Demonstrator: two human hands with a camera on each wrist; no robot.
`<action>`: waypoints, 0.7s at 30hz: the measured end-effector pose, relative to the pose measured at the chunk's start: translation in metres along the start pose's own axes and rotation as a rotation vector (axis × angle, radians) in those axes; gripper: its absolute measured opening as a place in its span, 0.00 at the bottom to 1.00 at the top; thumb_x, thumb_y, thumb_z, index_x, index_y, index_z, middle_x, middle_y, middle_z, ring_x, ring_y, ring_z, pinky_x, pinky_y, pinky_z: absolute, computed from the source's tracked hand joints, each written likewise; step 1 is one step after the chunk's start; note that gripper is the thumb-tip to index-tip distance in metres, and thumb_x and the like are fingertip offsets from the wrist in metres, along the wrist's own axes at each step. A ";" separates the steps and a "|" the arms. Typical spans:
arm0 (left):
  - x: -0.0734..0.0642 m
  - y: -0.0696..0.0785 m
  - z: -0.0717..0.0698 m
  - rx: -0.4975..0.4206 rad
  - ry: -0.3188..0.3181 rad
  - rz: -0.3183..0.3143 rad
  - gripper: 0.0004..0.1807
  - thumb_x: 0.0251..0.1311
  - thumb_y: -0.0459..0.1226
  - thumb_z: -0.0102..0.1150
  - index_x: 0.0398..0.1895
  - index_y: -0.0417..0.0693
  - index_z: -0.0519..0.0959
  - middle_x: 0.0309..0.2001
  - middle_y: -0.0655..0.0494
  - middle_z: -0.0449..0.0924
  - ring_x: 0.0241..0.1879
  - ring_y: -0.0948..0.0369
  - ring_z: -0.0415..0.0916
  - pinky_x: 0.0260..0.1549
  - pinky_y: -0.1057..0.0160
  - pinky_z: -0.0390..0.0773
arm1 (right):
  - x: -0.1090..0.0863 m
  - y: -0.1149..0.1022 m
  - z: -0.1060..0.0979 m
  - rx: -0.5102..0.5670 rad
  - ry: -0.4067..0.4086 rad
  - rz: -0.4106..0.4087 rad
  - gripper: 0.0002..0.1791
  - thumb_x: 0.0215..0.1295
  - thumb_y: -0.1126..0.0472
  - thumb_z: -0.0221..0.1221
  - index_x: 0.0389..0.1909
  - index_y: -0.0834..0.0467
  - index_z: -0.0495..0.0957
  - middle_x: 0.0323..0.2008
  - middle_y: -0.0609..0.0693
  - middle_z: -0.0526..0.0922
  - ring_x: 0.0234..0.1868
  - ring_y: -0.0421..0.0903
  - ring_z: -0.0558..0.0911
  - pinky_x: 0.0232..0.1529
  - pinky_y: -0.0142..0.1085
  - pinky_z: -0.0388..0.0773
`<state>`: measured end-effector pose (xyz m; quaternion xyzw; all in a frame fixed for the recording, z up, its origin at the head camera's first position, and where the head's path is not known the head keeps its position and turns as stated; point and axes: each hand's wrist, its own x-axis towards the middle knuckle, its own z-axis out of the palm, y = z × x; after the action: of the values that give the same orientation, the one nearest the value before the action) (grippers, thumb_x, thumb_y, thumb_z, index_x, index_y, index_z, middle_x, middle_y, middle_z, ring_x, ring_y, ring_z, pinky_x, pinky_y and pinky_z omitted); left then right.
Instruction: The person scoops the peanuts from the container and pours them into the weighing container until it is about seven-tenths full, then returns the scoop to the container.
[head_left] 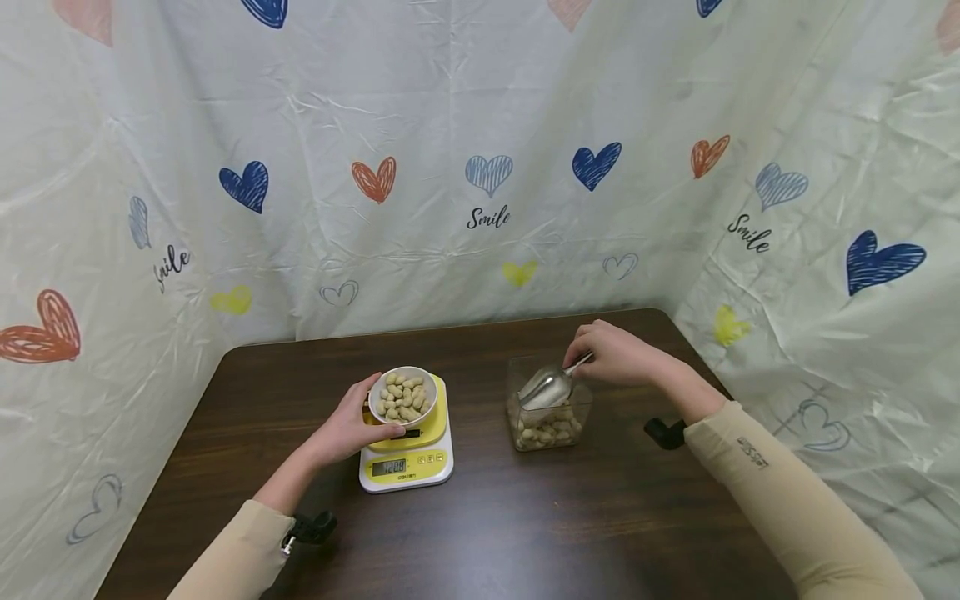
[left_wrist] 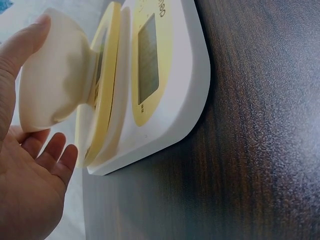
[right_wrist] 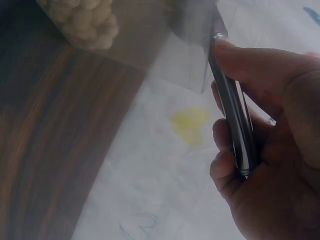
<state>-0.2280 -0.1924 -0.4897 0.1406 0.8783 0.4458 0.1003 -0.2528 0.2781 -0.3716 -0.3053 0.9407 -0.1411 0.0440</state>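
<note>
My left hand (head_left: 351,431) grips a small white bowl (left_wrist: 55,70) by its side, thumb at the rim and fingers round the far side. Peanuts in their shells (head_left: 405,397) fill the bowl, whose base sits on the yellow platform of a kitchen scale (head_left: 433,477). The scale's display appears to read 120.8. Over to the right, my right hand (head_left: 618,354) holds a metal scoop (head_left: 546,388) by its handle (right_wrist: 234,110). The scoop's head tilts down into a clear square container (head_left: 517,375) of peanuts; whether it carries any is hidden.
Both things stand on a dark wood table (head_left: 480,533), the container to the right of the scale. A white curtain (head_left: 420,250) printed with hearts hangs behind the table and along its sides. A black device (head_left: 315,527) sits at the left wrist.
</note>
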 end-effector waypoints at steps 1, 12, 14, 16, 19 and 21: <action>0.000 0.000 0.000 0.000 0.000 -0.003 0.65 0.50 0.56 0.79 0.83 0.45 0.46 0.76 0.39 0.50 0.71 0.43 0.56 0.67 0.39 0.60 | 0.002 0.000 0.001 0.003 -0.003 -0.002 0.07 0.64 0.61 0.70 0.41 0.48 0.89 0.41 0.42 0.80 0.44 0.47 0.73 0.47 0.46 0.71; -0.002 0.002 0.001 -0.014 0.004 -0.006 0.66 0.49 0.57 0.79 0.83 0.48 0.46 0.76 0.40 0.49 0.70 0.44 0.58 0.67 0.40 0.61 | 0.008 -0.003 0.013 -0.039 0.094 0.021 0.10 0.58 0.61 0.75 0.40 0.48 0.88 0.45 0.45 0.81 0.49 0.51 0.71 0.51 0.49 0.70; -0.002 0.002 0.001 -0.018 0.002 -0.009 0.67 0.49 0.56 0.79 0.83 0.49 0.45 0.76 0.40 0.48 0.70 0.44 0.58 0.67 0.40 0.61 | 0.007 -0.003 0.014 -0.043 0.115 0.028 0.12 0.58 0.59 0.75 0.42 0.49 0.87 0.48 0.47 0.80 0.53 0.53 0.71 0.53 0.52 0.70; -0.003 0.002 0.000 -0.022 -0.003 -0.006 0.67 0.49 0.56 0.79 0.84 0.49 0.43 0.77 0.40 0.47 0.71 0.44 0.57 0.68 0.40 0.60 | 0.005 -0.002 0.014 -0.037 0.130 0.035 0.13 0.59 0.58 0.75 0.45 0.49 0.86 0.51 0.48 0.79 0.56 0.55 0.71 0.55 0.53 0.69; -0.003 0.002 -0.002 -0.022 -0.004 0.007 0.68 0.50 0.56 0.78 0.84 0.50 0.41 0.79 0.40 0.44 0.74 0.44 0.52 0.69 0.39 0.57 | 0.001 -0.001 0.014 -0.001 0.153 0.047 0.15 0.64 0.58 0.71 0.51 0.50 0.85 0.56 0.50 0.78 0.60 0.56 0.69 0.58 0.55 0.68; -0.006 0.002 -0.005 -0.010 0.002 0.023 0.66 0.53 0.56 0.76 0.84 0.48 0.40 0.80 0.40 0.42 0.74 0.42 0.51 0.69 0.37 0.58 | -0.005 0.000 0.012 0.021 0.174 0.065 0.17 0.67 0.57 0.68 0.56 0.50 0.83 0.60 0.52 0.76 0.63 0.56 0.68 0.59 0.56 0.67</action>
<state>-0.2241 -0.1972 -0.4847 0.1499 0.8745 0.4515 0.0950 -0.2468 0.2784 -0.3827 -0.2609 0.9488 -0.1757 -0.0303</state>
